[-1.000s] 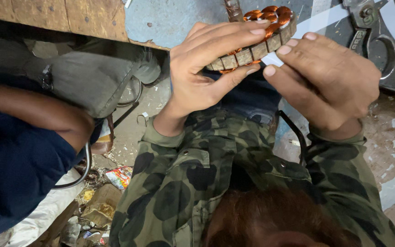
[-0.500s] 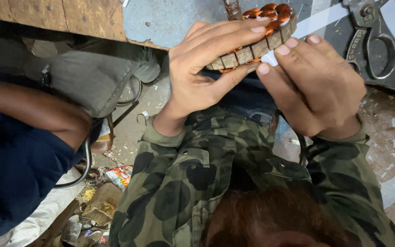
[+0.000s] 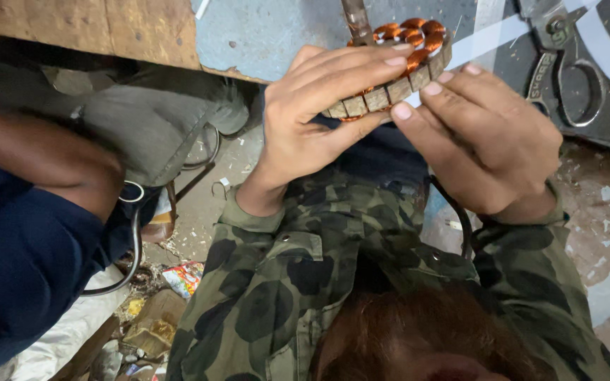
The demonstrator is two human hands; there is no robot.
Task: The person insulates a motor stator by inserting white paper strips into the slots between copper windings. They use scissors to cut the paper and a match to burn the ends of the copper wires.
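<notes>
In the head view, looking down past the person's own hair and camouflage sleeves, both hands meet on a stator (image 3: 397,60): a ring of grey steel teeth wound with copper coils, held up in front of the blue table (image 3: 262,35) edge. The left hand (image 3: 319,120) has it from the near left side, its fingers (image 3: 361,74) laid long across the top of the ring and the thumb curled under the lower rim, so the ring is pinched between them; that hand is closed on it, not loosely cupped. The right hand (image 3: 488,141) comes in from the right and a little below, its fingertips (image 3: 428,90) pressed against the outer row of teeth while the palm stays off the ring; it steadies rather than wraps, and the thumb is hidden behind the hand. The ring lies tilted, its left end lower and nearer the body, its right end raised toward the table, so its visible arc runs up and to the right, away from the left palm. The coils face up and away from both sets of fingers. A metal rod (image 3: 356,17) stands just behind the ring. Well apart on the right, large shears (image 3: 566,77) lie on the table beside a white strip (image 3: 488,39). At the far left another person's dark blue sleeve (image 3: 22,261) shows, clear of the ring.
</notes>
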